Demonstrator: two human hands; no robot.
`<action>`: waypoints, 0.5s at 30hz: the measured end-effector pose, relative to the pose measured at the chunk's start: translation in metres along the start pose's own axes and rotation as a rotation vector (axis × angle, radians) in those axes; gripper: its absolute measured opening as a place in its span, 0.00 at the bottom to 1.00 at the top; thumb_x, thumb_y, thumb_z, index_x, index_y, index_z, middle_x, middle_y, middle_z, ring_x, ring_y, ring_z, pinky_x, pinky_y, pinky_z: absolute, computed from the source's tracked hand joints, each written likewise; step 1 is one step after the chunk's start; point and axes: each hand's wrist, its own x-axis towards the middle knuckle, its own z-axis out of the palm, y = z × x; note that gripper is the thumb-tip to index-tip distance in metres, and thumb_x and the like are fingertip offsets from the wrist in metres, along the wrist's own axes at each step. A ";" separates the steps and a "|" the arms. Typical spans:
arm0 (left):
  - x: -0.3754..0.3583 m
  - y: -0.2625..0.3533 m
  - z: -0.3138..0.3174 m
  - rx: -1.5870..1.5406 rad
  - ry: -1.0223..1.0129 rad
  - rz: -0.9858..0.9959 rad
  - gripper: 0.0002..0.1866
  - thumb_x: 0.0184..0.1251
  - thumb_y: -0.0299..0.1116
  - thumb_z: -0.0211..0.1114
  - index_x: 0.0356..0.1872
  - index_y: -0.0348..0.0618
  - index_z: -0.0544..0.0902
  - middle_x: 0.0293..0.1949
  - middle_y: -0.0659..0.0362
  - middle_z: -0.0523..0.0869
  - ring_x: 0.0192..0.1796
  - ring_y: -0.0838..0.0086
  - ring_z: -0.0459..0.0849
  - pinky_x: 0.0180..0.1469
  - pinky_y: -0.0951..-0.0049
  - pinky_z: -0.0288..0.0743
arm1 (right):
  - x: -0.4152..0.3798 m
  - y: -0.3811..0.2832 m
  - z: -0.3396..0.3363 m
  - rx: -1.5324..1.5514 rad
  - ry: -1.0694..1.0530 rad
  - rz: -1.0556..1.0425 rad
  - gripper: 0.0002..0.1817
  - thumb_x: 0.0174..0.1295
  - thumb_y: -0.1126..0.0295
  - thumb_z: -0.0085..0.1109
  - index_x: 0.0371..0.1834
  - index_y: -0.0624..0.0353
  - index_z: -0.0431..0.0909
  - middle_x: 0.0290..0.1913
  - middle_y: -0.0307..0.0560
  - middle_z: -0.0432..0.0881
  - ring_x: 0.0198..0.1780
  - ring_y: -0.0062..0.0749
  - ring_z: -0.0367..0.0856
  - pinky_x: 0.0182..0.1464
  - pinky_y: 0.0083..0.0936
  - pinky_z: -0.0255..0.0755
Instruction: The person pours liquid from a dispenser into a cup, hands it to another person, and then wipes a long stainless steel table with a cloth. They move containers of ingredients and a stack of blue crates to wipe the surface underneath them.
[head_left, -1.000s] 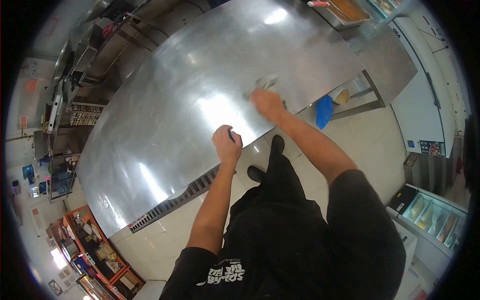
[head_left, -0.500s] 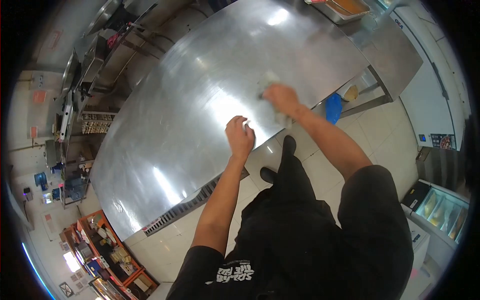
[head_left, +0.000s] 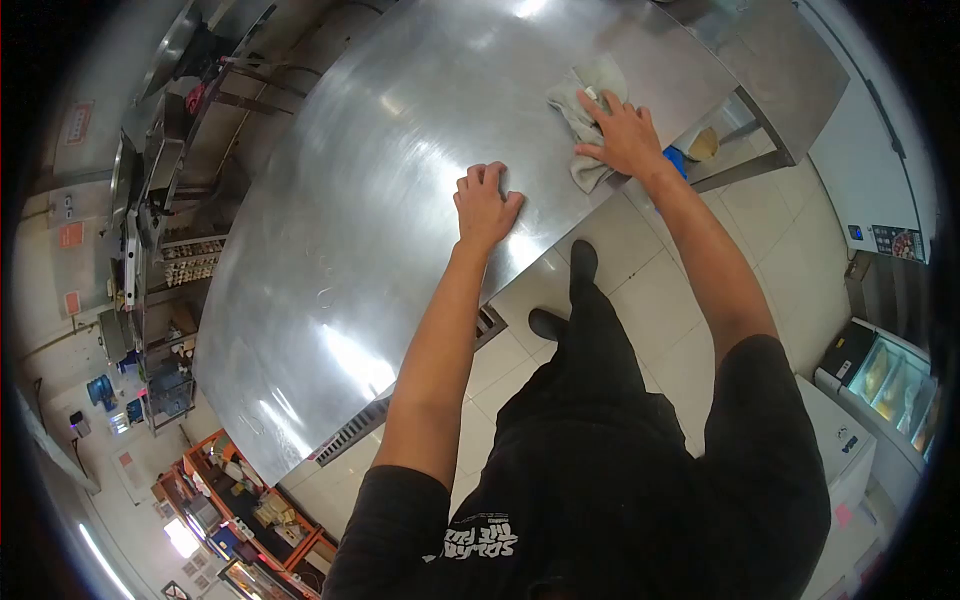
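Observation:
A pale, crumpled cloth (head_left: 592, 178) lies on the stainless steel table (head_left: 330, 190), close to its near edge. My right hand (head_left: 628, 138) rests on top of the cloth, its fingers spread and pressing down, and parts of the cloth show beyond the fingertips and below the thumb. To the left of it, my left hand (head_left: 485, 208) touches the bare metal with its fingertips. Its fingers are slightly bent and apart, and nothing shows in them.
A lower steel surface (head_left: 775, 70) adjoins the table on the right, beside a white appliance (head_left: 865, 150). Something blue (head_left: 676, 160) and a round tan item (head_left: 704, 146) sit below. Racks with egg trays (head_left: 192, 262) stand left; an orange shelf (head_left: 250, 500) is lower left.
My right hand has moved right and away from me with the cloth, and its fingers have spread. My left hand has opened from a curled shape. The camera view has shifted.

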 end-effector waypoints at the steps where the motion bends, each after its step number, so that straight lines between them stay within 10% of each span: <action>1: 0.000 -0.001 0.000 0.003 -0.004 -0.002 0.23 0.50 0.40 0.63 0.51 0.50 0.78 0.54 0.53 0.72 0.55 0.55 0.70 0.57 0.54 0.65 | 0.004 0.000 0.000 -0.019 0.006 0.029 0.41 0.58 0.41 0.60 0.74 0.41 0.60 0.69 0.53 0.64 0.65 0.49 0.65 0.64 0.47 0.58; 10: 0.000 -0.010 -0.013 -0.025 -0.111 -0.084 0.13 0.52 0.36 0.65 0.39 0.45 0.82 0.52 0.52 0.77 0.52 0.58 0.75 0.54 0.59 0.71 | 0.025 -0.029 0.051 -0.048 0.177 0.201 0.33 0.67 0.47 0.49 0.69 0.56 0.65 0.76 0.53 0.55 0.77 0.48 0.50 0.72 0.58 0.48; 12: -0.013 -0.024 -0.024 -0.508 0.122 -0.407 0.07 0.58 0.32 0.65 0.34 0.40 0.83 0.49 0.49 0.81 0.47 0.62 0.81 0.49 0.66 0.75 | 0.009 -0.085 0.066 0.053 0.314 0.269 0.30 0.68 0.51 0.49 0.68 0.56 0.66 0.76 0.53 0.56 0.77 0.47 0.51 0.72 0.58 0.49; 14: -0.037 -0.035 -0.045 -0.562 0.407 -0.421 0.16 0.67 0.32 0.60 0.53 0.35 0.78 0.49 0.49 0.82 0.45 0.65 0.82 0.48 0.69 0.76 | -0.010 -0.168 0.085 0.318 0.004 0.128 0.29 0.65 0.58 0.49 0.68 0.56 0.65 0.70 0.59 0.65 0.72 0.52 0.61 0.70 0.51 0.54; 15: -0.051 -0.059 -0.049 -0.526 0.514 -0.377 0.21 0.67 0.32 0.60 0.60 0.36 0.73 0.52 0.49 0.81 0.50 0.64 0.80 0.50 0.68 0.75 | -0.036 -0.208 0.117 0.258 0.240 -0.209 0.28 0.64 0.61 0.50 0.67 0.57 0.67 0.67 0.60 0.69 0.70 0.53 0.65 0.69 0.49 0.56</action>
